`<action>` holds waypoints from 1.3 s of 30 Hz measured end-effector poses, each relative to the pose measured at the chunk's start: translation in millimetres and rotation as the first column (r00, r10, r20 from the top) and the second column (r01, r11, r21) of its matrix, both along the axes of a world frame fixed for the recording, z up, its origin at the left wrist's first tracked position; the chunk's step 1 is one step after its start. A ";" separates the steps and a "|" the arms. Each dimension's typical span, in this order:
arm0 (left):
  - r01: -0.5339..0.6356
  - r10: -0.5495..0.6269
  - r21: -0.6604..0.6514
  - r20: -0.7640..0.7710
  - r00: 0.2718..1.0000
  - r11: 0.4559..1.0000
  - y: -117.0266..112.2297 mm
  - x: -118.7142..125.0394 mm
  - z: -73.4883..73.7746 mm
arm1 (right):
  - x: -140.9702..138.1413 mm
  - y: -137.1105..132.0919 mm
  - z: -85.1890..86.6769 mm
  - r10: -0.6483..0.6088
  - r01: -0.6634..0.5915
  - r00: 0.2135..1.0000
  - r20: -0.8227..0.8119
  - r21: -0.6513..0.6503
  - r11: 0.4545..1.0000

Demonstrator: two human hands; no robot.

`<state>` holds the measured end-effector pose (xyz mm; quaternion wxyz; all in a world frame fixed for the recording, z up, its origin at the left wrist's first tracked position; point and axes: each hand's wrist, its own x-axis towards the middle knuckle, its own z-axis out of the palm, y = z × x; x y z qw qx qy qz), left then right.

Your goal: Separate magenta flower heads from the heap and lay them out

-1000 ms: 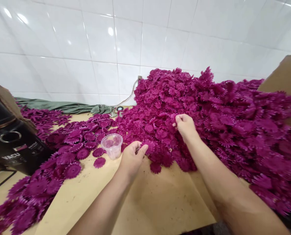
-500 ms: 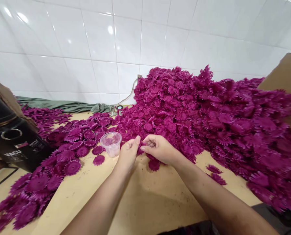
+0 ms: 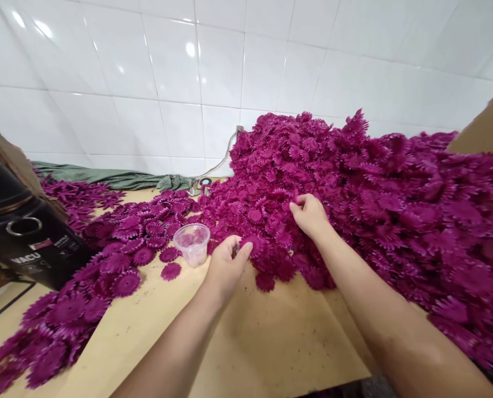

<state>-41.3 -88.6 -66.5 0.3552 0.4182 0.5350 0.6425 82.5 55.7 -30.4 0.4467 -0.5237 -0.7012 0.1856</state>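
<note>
A big heap of magenta plastic flower pieces (image 3: 354,188) covers the right half of a tan table (image 3: 250,342). My right hand (image 3: 310,215) reaches into the heap's near slope, fingers pinched on a flower piece there. My left hand (image 3: 226,265) rests at the heap's front edge, thumb and fingers closed round a magenta flower piece (image 3: 252,243). A small clear plastic cup (image 3: 192,245) stands just left of my left hand.
A flatter spread of magenta flowers (image 3: 105,265) lies on the left side of the table. A black appliance (image 3: 17,232) stands at the far left. Green cloth (image 3: 113,178) and a cable (image 3: 223,157) lie along the white tiled wall. Brown cardboard (image 3: 484,127) rises at right.
My right hand has left my left hand and gone back up into the heap. My left hand has stayed by the cup with its flower piece.
</note>
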 end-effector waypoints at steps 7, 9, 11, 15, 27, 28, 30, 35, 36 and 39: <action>0.021 -0.021 -0.019 0.000 1.000 1.000 5.1 2.0 -1.0 | -6.8 -64.8 3.2 0.446 -0.459 0.871 0.204 0.017 0.888; -0.018 0.018 -0.024 -0.019 1.000 1.000 5.8 -1.4 -5.6 | -13.1 -76.8 1.0 0.577 -0.565 0.790 0.205 -0.121 0.816; -0.053 0.052 -0.031 -0.033 0.998 0.998 6.7 -5.2 -10.4 | -17.7 -79.6 -1.7 0.649 -0.620 0.749 0.136 -0.202 0.758; -0.061 0.060 -0.036 -0.033 0.998 0.998 8.8 -7.7 -14.7 | -21.3 -75.4 -3.3 0.729 -0.735 0.668 -0.145 -0.283 0.617; -0.031 0.027 0.058 0.070 0.997 0.998 -1.8 -5.9 2.8 | -8.6 -50.0 8.4 0.462 -0.493 0.867 -0.185 -0.193 0.848; -0.034 0.031 0.053 0.070 0.997 0.998 -0.9 -5.8 2.2 | -6.7 -55.7 9.2 0.536 -0.561 0.828 -0.168 -0.199 0.804; -0.011 0.009 0.043 0.059 0.998 0.999 0.7 -5.1 0.4 | -5.8 -69.5 8.5 0.666 -0.682 0.730 -0.150 -0.212 0.700; 0.005 -0.005 0.026 0.028 1.000 1.000 -0.2 -2.2 -1.4 | -14.9 -83.5 0.0 0.727 -0.749 0.659 -0.191 -0.254 0.612; -0.002 0.001 0.029 0.019 1.000 1.000 -0.4 -1.5 -1.0 | -16.8 -80.0 -1.5 0.691 -0.718 0.695 -0.199 -0.244 0.652; 0.002 -0.001 0.033 -0.026 1.000 0.999 0.1 0.1 0.0 | -18.1 -58.9 -4.7 0.546 -0.591 0.801 -0.246 -0.178 0.787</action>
